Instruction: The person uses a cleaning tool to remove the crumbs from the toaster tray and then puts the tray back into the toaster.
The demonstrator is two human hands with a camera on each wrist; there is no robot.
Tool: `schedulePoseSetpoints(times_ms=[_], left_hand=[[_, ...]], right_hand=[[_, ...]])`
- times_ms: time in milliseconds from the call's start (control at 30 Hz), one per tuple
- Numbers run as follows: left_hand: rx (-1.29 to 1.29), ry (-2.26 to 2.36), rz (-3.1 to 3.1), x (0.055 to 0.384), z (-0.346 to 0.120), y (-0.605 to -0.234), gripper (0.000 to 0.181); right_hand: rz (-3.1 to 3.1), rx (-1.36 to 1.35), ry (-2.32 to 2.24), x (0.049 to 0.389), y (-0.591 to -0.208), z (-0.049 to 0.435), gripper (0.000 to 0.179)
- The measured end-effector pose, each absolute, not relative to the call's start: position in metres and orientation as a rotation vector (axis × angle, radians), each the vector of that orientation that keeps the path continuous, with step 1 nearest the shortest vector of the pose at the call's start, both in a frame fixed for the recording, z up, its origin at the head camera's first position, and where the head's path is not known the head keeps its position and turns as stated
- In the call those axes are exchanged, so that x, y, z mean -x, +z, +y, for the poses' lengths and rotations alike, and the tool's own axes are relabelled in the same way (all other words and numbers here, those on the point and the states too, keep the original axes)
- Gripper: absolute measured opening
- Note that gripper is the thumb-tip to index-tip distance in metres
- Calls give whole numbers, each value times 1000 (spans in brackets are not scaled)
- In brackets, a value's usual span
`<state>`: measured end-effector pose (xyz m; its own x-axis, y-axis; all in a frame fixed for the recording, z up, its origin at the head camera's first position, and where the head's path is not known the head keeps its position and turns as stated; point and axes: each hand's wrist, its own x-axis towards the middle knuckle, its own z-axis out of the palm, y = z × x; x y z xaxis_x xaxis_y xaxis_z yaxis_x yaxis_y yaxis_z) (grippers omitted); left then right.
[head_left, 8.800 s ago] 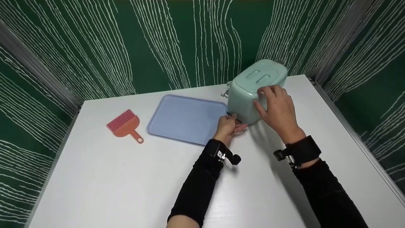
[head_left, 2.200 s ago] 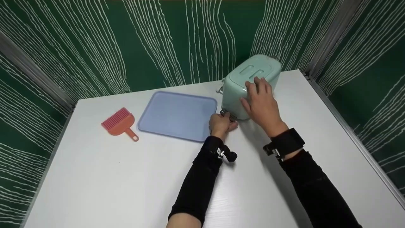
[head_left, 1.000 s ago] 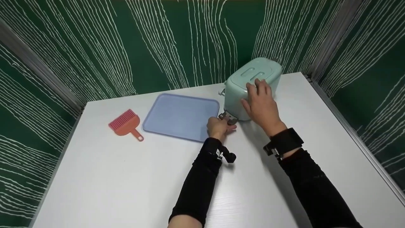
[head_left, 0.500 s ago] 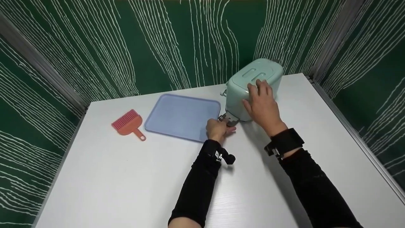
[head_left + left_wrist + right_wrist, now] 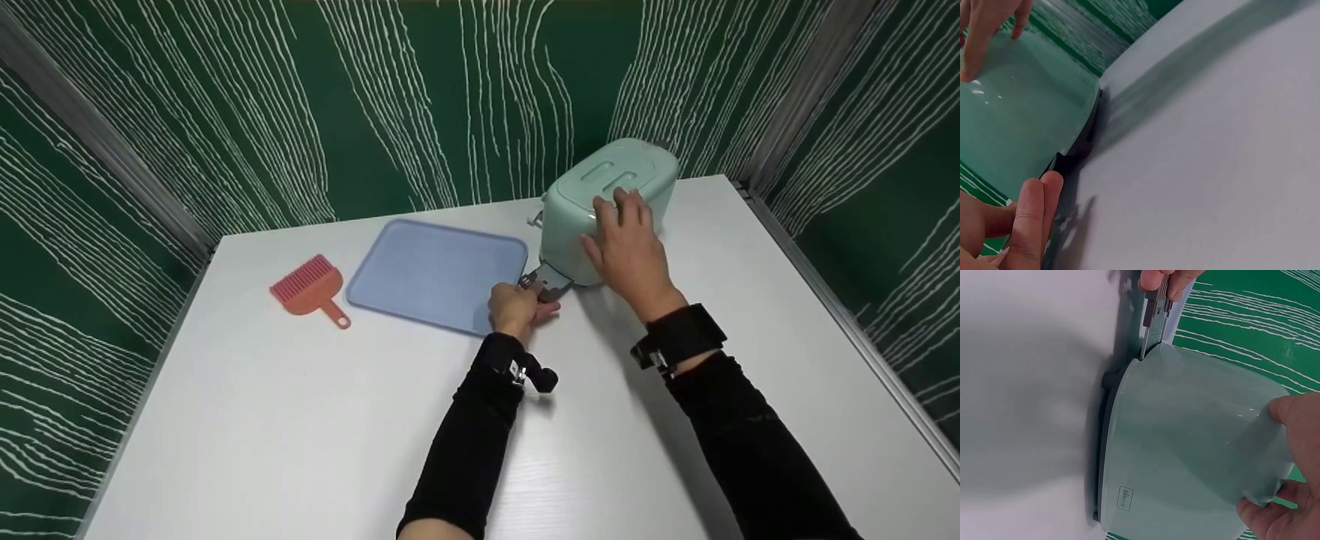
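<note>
A mint-green toaster [image 5: 574,232] with a lid on top stands at the back right of the table. From the low front end of the toaster, a flat metal crumb tray [image 5: 553,278] with a dark grey edge sticks out partway. My left hand [image 5: 515,307] pinches the tray's outer edge, its other fingers reaching below. In the right wrist view the crumb tray [image 5: 1157,320] shows its slot end at the toaster's base. My right hand [image 5: 634,255] holds the toaster's upper near corner, thumb on the end face and fingertips at the top edge.
A blue rectangular tray [image 5: 439,276] lies left of the toaster, beside my left hand. Farther left is a small orange dustpan [image 5: 315,292] with a pink brush [image 5: 302,277]. A cord [image 5: 536,218] sits behind the toaster. Green walls enclose the white table [image 5: 315,427].
My left hand has drawn the crumb tray out of the toaster's base toward me, so more metal shows. Earlier it was fully in. My right hand has stayed on the toaster.
</note>
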<state>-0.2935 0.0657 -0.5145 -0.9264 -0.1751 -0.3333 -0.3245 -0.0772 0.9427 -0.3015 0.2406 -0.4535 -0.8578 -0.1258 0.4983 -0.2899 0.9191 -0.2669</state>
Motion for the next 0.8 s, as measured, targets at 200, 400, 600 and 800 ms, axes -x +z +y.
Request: schedulePoseSetpoints(times_ms=[200, 400, 600, 800], left_hand=[[608, 2151, 2030, 294, 64, -514, 21], [612, 2080, 2062, 296, 61, -514, 23], [606, 2086, 2060, 295, 58, -515, 22], [600, 2108, 2056, 293, 57, -516, 20]], right_hand=[[-2611, -286, 465, 302, -453, 241, 60], [-2614, -292, 473, 303, -453, 240, 60], [-2601, -300, 479, 304, -452, 239, 60], [-2591, -293, 486, 302, -454, 240, 58]])
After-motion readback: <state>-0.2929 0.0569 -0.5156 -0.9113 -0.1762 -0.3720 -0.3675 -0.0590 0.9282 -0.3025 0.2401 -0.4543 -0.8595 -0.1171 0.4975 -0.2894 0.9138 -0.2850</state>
